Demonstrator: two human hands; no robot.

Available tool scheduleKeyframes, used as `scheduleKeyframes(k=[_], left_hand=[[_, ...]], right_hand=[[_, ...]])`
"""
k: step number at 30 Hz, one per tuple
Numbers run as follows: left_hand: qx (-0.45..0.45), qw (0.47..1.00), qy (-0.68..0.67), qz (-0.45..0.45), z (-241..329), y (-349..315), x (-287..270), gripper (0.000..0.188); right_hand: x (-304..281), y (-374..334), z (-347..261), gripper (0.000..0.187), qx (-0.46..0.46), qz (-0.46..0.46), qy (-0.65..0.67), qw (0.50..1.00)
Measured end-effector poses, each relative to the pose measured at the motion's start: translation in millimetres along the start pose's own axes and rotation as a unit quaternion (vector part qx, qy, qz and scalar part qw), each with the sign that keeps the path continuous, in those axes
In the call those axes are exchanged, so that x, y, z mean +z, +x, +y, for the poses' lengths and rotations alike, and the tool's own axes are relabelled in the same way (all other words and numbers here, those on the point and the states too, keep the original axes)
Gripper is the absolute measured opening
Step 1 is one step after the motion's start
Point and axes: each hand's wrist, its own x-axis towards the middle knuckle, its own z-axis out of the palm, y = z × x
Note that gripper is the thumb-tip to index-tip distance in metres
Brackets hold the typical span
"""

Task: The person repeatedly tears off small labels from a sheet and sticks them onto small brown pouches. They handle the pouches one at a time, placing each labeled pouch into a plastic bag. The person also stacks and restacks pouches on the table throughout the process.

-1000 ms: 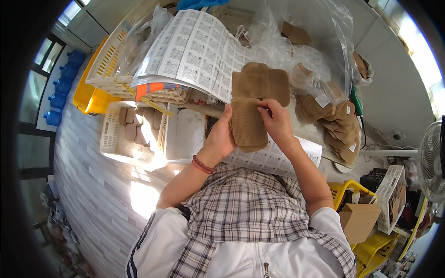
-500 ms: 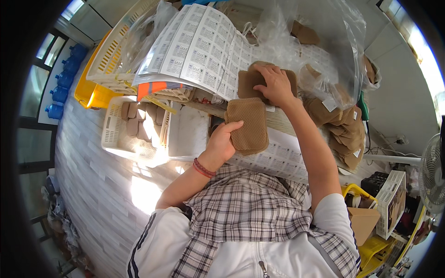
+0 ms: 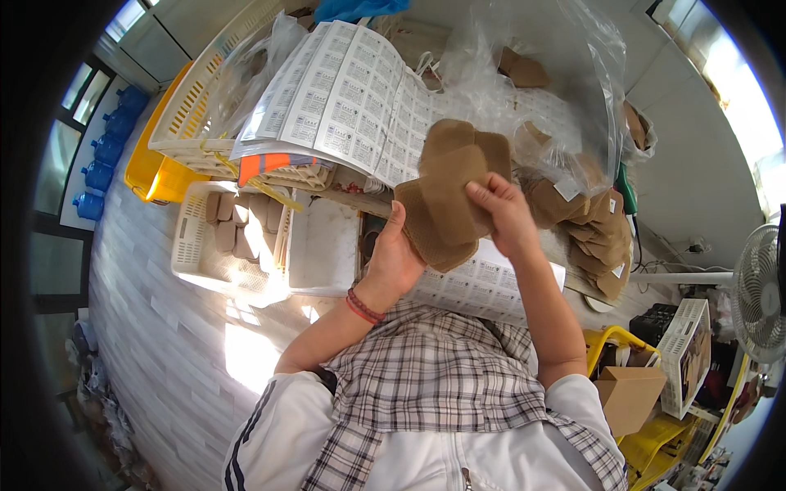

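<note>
My left hand [image 3: 395, 260] supports a small stack of brown mesh fabric pads [image 3: 416, 219], rounded at the corners, its thumb raised along the near side. Between thumb and fingers my right hand [image 3: 512, 219] grips another brown pad [image 3: 453, 190], which lies partly over that stack at an angle. Just behind, more brown pads [image 3: 450, 135] rest on the table, partly covered by the held one. Beneath my hands a printed sticker sheet [image 3: 483, 282] hangs at the table's near edge. How many pads the left hand holds is hard to tell.
Printed sticker sheets [image 3: 344, 90] lie piled at the back left, beside a cream crate [image 3: 184, 135]. A clear plastic bag [image 3: 585, 74] and heaped brown pads [image 3: 602, 237] stand right. Lower left, a white basket [image 3: 188, 245] holds brown pieces. A fan [image 3: 757, 290] is far right.
My right hand has come back from the pile toward me, bringing a brown pad over the left hand's stack. The left thumb has lifted off the top, and the stack has tilted.
</note>
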Motion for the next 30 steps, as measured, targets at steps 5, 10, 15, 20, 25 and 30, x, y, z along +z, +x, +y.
scheduleKeyframes(k=[5,10,15,20,25,30], left_hand=[[-0.011,0.996,0.059,0.065,-3,4,-18,0.044],[-0.037,0.997,0.036,0.064,2,3,-25,0.043],[-0.049,0.996,0.020,0.076,6,2,-33,0.044],[-0.057,0.995,0.036,0.078,7,3,-33,0.045],[-0.096,0.993,0.026,0.063,11,5,-34,0.045],[-0.134,0.986,0.089,0.029,21,9,-35,0.041]], right_hand=[[14,1,8,0.028,-0.167,0.087,-0.425,0.885],[-18,61,3,0.033,-0.147,0.204,-0.606,0.754],[-23,97,26,0.038,-0.069,0.246,-0.655,0.711],[-31,104,28,0.029,-0.092,0.229,-0.551,0.797],[-45,103,4,0.010,-0.249,0.201,-0.324,0.890],[-40,41,-100,0.010,-0.239,0.026,-0.365,0.899]])
